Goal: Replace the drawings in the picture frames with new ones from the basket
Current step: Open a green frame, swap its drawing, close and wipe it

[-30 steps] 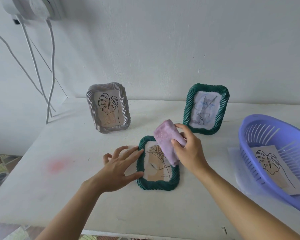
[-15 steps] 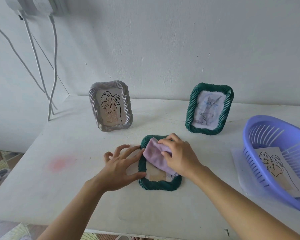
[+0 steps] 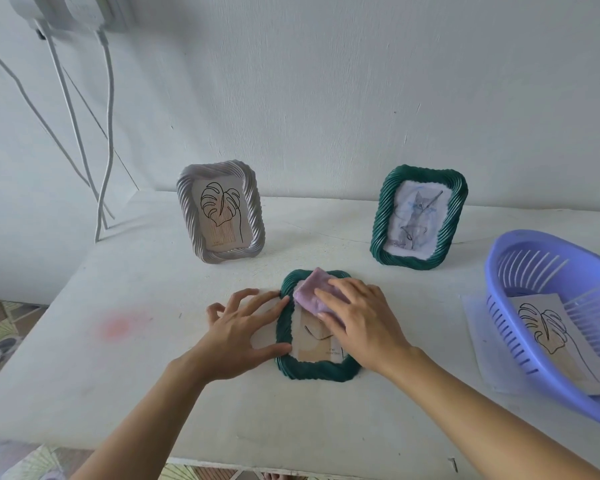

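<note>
White desk (image 3: 153, 341) against a white wall. Flat green frame (image 3: 312, 373): lies at near centre with a line drawing inside. Left grip (image 3: 243, 334): fingers apart and straight, pressing the frame's left edge and the desk beside it. Right grip (image 3: 364, 323): fingers laid flat over a lilac cloth (image 3: 310, 292), pressing it on the frame's far part. Far left: grey frame (image 3: 256, 213), upright, leaf print. Far right: upright green frame (image 3: 426, 172), cat picture. Right edge: purple basket (image 3: 496, 271) holding a leaf drawing (image 3: 548, 327).
</note>
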Action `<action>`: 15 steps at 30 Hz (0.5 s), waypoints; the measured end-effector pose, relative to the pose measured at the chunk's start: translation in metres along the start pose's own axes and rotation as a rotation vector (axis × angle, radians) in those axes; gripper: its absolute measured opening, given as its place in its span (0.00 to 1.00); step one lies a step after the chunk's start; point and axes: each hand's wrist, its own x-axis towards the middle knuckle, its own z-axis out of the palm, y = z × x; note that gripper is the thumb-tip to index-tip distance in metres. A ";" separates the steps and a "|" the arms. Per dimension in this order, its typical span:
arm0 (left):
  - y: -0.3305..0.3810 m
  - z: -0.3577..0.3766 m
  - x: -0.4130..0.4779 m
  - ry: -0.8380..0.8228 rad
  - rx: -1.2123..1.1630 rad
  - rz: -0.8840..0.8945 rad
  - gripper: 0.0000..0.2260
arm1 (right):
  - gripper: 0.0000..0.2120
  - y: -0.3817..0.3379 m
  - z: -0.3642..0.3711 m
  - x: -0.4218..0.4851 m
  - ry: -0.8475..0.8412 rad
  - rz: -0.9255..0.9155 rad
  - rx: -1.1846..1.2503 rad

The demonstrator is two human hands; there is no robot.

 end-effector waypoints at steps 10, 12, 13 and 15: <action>0.001 0.002 0.000 0.010 0.021 -0.005 0.33 | 0.15 -0.010 0.013 0.013 0.036 -0.034 0.031; 0.000 -0.001 0.001 0.016 0.033 0.005 0.33 | 0.14 -0.011 0.012 0.014 0.061 -0.046 0.034; 0.000 -0.002 0.001 0.018 0.042 0.014 0.33 | 0.15 -0.010 0.012 0.014 0.068 -0.054 0.040; 0.000 -0.001 -0.001 0.017 0.065 0.031 0.34 | 0.16 -0.010 0.011 0.012 0.070 -0.079 0.059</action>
